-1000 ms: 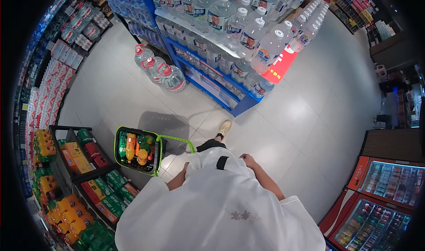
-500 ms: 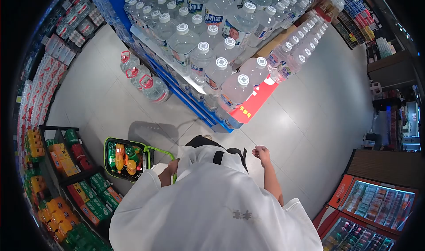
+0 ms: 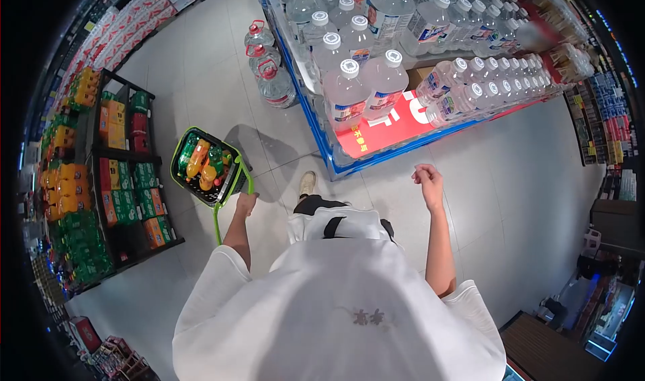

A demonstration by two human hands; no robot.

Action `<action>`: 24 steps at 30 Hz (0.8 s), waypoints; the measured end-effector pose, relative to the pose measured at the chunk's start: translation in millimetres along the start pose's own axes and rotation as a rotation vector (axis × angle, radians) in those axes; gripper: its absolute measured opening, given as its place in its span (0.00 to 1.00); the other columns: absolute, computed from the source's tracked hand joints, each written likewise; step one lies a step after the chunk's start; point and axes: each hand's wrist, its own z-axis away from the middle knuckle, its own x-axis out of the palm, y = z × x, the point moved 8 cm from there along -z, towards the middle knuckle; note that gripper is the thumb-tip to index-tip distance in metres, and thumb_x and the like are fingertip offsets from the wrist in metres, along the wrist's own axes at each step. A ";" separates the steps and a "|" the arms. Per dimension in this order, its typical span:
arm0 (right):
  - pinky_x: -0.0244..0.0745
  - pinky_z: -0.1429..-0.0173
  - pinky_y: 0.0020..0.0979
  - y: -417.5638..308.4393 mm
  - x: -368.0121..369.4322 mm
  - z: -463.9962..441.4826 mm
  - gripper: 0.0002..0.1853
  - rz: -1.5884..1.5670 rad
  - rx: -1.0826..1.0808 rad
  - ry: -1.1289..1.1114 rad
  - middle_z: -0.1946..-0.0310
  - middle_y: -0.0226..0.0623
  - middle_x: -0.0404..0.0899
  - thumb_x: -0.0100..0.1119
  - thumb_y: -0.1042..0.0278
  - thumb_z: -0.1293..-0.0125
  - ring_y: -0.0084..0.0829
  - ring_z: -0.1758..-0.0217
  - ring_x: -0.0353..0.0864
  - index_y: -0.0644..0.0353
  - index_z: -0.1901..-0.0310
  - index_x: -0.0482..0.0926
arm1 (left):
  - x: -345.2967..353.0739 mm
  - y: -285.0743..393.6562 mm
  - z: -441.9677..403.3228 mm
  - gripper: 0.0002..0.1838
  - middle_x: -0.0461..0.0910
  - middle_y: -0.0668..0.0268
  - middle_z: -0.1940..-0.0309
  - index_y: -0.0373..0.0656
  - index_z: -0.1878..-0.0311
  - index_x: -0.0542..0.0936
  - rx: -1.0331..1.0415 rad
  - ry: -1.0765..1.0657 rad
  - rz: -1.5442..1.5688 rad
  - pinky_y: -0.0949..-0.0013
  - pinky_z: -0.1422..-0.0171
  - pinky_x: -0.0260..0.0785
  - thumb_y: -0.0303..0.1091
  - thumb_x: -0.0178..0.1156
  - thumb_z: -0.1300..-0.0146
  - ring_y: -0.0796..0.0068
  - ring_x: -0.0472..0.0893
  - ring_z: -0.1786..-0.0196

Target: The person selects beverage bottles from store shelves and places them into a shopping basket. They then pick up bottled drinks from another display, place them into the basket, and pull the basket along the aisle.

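My left hand (image 3: 247,204) is closed beside the green handle (image 3: 249,177) of a black shopping basket (image 3: 216,194), which stands on my left. Orange and green bottles (image 3: 198,158) lie inside the basket. My right hand (image 3: 428,178) is raised out in front on the right, fingers curled and partly bent, touching nothing. Just beyond it is the corner of a blue-edged display (image 3: 363,164). Large clear bottles with white caps (image 3: 348,96) stand on the display's red surface.
Three big water jugs with red handles (image 3: 274,85) stand on the floor left of the display. A black rack (image 3: 127,154) with drink packs is at the left. A wooden-topped unit (image 3: 547,344) is at the lower right. Tiled floor (image 3: 484,179) lies between.
The view has turned right, swinging the display across and nearer. My right hand has come up and forward from my waist. The basket remains at my left side, its handle near my left hand.
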 end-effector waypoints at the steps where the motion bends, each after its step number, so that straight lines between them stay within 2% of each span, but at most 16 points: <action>1: 0.69 0.65 0.21 -27.5 -1.2 -7.8 0.10 0.015 -0.046 -0.030 0.73 0.32 0.79 0.56 0.68 0.32 0.18 0.71 0.74 0.67 0.59 0.79 | 9.0 0.9 10.5 0.29 0.80 0.47 0.74 0.24 0.61 0.78 -0.013 0.011 -0.014 0.58 0.75 0.73 0.50 0.60 0.44 0.56 0.82 0.77; 4: 0.65 0.67 0.20 -108.0 9.9 -23.8 0.09 0.033 -0.196 -0.120 0.75 0.28 0.77 0.58 0.67 0.31 0.16 0.72 0.71 0.65 0.61 0.80 | 49.8 1.2 31.3 0.31 0.82 0.39 0.64 0.24 0.57 0.79 0.008 -0.029 -0.042 0.56 0.59 0.78 0.51 0.61 0.44 0.48 0.85 0.62; 7: 0.63 0.67 0.19 -170.8 42.8 -28.3 0.08 0.020 -0.319 -0.232 0.75 0.26 0.76 0.58 0.68 0.31 0.15 0.72 0.71 0.65 0.60 0.80 | 75.0 19.2 56.8 0.33 0.80 0.36 0.54 0.25 0.52 0.79 0.097 0.022 -0.018 0.54 0.43 0.73 0.53 0.61 0.44 0.45 0.81 0.47; 10: 0.64 0.67 0.19 -212.1 80.5 -21.8 0.06 -0.019 -0.410 -0.317 0.75 0.25 0.76 0.58 0.70 0.31 0.14 0.72 0.71 0.64 0.59 0.80 | 98.8 41.1 86.7 0.35 0.78 0.36 0.51 0.26 0.51 0.79 0.104 -0.055 -0.004 0.53 0.37 0.68 0.55 0.60 0.43 0.44 0.77 0.41; 13: 0.66 0.66 0.20 -243.1 113.2 -13.8 0.05 -0.063 -0.529 -0.400 0.75 0.25 0.77 0.59 0.71 0.32 0.14 0.71 0.73 0.64 0.59 0.80 | 121.6 51.9 101.4 0.36 0.78 0.35 0.50 0.26 0.51 0.80 0.169 -0.089 0.024 0.53 0.38 0.68 0.57 0.59 0.42 0.44 0.78 0.42; 16: 0.68 0.67 0.20 -274.1 132.0 -8.4 0.06 -0.005 -0.650 -0.319 0.75 0.24 0.76 0.60 0.72 0.33 0.14 0.73 0.72 0.64 0.57 0.80 | 135.3 62.1 112.4 0.36 0.78 0.35 0.50 0.26 0.52 0.80 0.233 -0.100 -0.028 0.53 0.37 0.68 0.59 0.57 0.40 0.43 0.77 0.42; 17: 0.68 0.68 0.21 -283.7 136.3 -9.1 0.09 0.056 -0.733 -0.305 0.75 0.24 0.76 0.61 0.73 0.34 0.14 0.75 0.71 0.64 0.54 0.79 | 134.4 67.8 123.8 0.37 0.78 0.35 0.50 0.27 0.51 0.80 0.241 -0.161 0.023 0.53 0.36 0.67 0.61 0.55 0.40 0.43 0.77 0.43; 20: 0.67 0.69 0.20 -314.1 149.3 -4.0 0.12 0.118 -0.823 -0.239 0.75 0.25 0.76 0.61 0.74 0.35 0.13 0.75 0.71 0.63 0.51 0.78 | 133.0 80.7 142.5 0.38 0.78 0.35 0.52 0.27 0.49 0.78 0.311 -0.135 0.086 0.53 0.37 0.66 0.61 0.55 0.39 0.43 0.78 0.43; 21: 0.67 0.69 0.21 -319.8 155.2 -5.3 0.16 0.174 -0.820 -0.203 0.76 0.26 0.76 0.64 0.72 0.38 0.15 0.76 0.70 0.62 0.49 0.77 | 122.8 90.3 161.0 0.39 0.78 0.35 0.51 0.26 0.46 0.76 0.300 -0.172 0.115 0.54 0.37 0.66 0.61 0.55 0.39 0.42 0.77 0.43; 24: 0.66 0.69 0.23 -341.7 176.7 2.2 0.18 0.387 -1.001 -0.082 0.77 0.28 0.75 0.66 0.70 0.41 0.17 0.76 0.70 0.61 0.49 0.78 | 116.0 94.2 169.4 0.38 0.77 0.34 0.50 0.26 0.44 0.74 0.345 -0.228 0.169 0.55 0.37 0.66 0.59 0.54 0.37 0.42 0.77 0.42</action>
